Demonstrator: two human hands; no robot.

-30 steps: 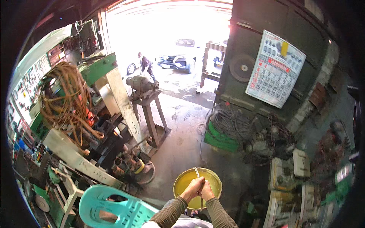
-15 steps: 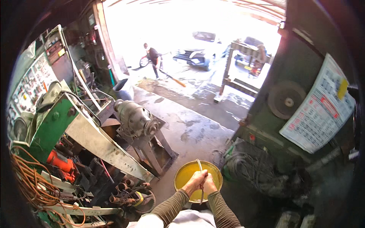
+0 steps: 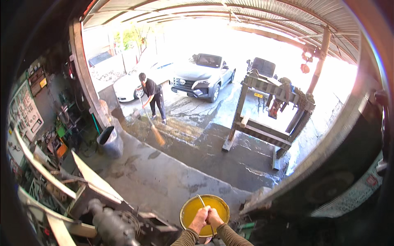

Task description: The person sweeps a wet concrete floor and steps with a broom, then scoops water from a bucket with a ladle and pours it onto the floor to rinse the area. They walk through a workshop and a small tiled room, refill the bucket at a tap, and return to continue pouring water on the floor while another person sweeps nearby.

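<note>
Both my fists are wrapped round the arched handle (image 3: 200, 200) of a yellow bucket (image 3: 186, 210) in front of me. My left hand (image 3: 199, 218) and my right hand (image 3: 214, 217) press against each other on the grip. Dark ribbed sleeves cover both forearms. Yellow shows inside the round rim; whether that is liquid or only the bucket's inner wall, I cannot tell. My hands and wrists hide the bucket's near side.
Ahead, a person (image 3: 153, 95) holds a long broom (image 3: 157, 136) on wet ground. A grey drum (image 3: 111, 144) stands left, above a motor-like machine (image 3: 111, 229). A heavy steel frame (image 3: 266, 137) and a parked car (image 3: 196, 80) lie beyond the floor's edge. A dark wall (image 3: 316, 184) flanks the right.
I have moved forward with the bucket toward the open front. The machine has slid to the lower left of view, and the frame and car appear larger. My grip is unchanged.
</note>
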